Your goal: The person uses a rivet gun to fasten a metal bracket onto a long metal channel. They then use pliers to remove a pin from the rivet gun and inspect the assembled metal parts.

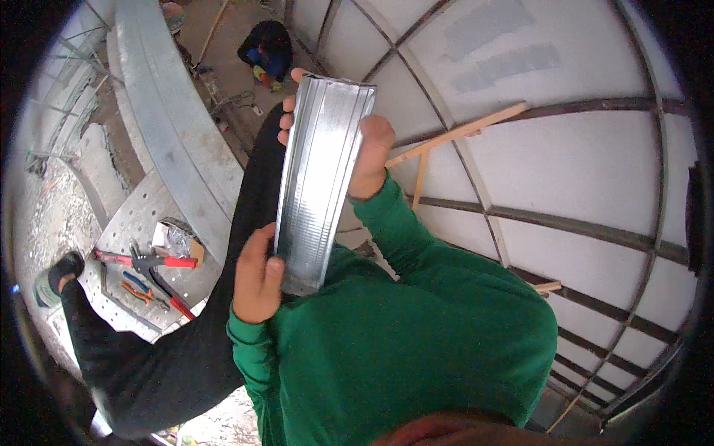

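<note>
A short length of galvanized metal channel [321,178], shiny and ribbed along its length, is held tilted in front of my chest. My left hand [256,279] grips its lower left edge, thumb on the near face. Higher up, my right hand [372,152] wraps around from behind; its fingertips show past the channel's far left edge. The palm side of that grip is hidden by the metal.
Left of my black-trousered leg, a perforated board [123,230] carries a red-handled hand tool [145,260], blue-and-orange pliers [141,290] and a small open box [175,238]. A long, wide metal strip [167,123] runs beyond. Another person [266,52] crouches far off; a framed panel wall [580,171] rises right.
</note>
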Action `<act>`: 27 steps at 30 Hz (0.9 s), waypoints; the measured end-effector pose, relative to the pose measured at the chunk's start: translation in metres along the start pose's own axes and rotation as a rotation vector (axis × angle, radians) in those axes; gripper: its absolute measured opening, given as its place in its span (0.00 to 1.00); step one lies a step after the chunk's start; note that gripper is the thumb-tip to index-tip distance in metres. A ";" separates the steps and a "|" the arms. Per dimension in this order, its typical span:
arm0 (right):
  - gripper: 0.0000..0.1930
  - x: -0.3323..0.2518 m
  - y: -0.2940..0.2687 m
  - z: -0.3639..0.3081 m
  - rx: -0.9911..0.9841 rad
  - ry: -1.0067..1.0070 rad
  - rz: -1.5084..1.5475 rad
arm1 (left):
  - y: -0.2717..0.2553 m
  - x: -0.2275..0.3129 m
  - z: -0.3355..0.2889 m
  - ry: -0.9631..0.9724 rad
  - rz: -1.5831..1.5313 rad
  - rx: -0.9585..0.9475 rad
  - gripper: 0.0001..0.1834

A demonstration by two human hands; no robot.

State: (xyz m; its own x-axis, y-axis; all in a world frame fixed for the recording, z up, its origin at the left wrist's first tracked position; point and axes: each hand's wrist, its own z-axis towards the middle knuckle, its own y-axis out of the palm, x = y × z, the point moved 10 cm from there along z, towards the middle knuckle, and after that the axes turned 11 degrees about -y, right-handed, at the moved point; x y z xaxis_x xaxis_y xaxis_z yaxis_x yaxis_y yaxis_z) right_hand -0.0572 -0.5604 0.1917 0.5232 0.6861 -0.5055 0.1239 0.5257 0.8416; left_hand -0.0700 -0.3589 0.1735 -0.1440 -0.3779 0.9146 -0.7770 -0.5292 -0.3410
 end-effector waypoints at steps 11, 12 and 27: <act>0.24 -0.024 -0.037 -0.009 0.171 -0.358 -1.346 | -0.032 -0.053 -0.021 -0.332 -0.118 -0.015 0.19; 0.24 -0.027 -0.027 -0.009 0.023 -0.412 -1.559 | -0.041 -0.057 -0.024 -0.348 -0.040 0.002 0.19; 0.13 0.112 -0.142 -0.012 -0.458 0.455 -1.618 | -0.067 -0.124 0.010 -0.534 0.249 -0.282 0.27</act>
State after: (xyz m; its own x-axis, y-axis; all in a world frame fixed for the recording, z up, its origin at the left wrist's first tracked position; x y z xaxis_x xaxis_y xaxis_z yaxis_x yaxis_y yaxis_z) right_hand -0.0267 -0.5521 0.0129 -0.1463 -0.5990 -0.7873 -0.0320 0.7983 -0.6014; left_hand 0.0057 -0.2840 0.0811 -0.0725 -0.8275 0.5568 -0.9011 -0.1849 -0.3922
